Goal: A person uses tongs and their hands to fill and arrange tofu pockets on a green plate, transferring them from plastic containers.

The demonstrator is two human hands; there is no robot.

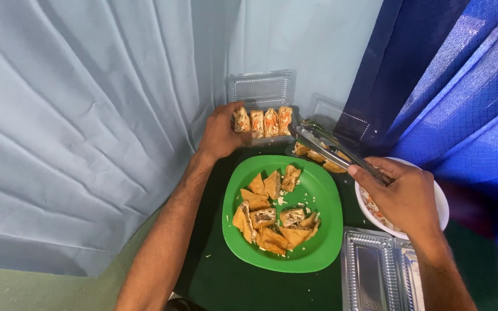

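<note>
Looking down from the head camera: the left hand (219,135) is curled around the near end of a clear plastic box (263,92), fingers closed on the leftmost of four filled rolls (263,122) sitting just at its three o'clock. The right hand (404,198) is clenched on metal tongs (329,151), whose tips reach out at ten o'clock toward those rolls, above a second clear box with fried pieces. A green plate (324,230) of fried wedges lies at six o'clock from the rolls; a white bowl (440,201) sits under the right hand.
</note>
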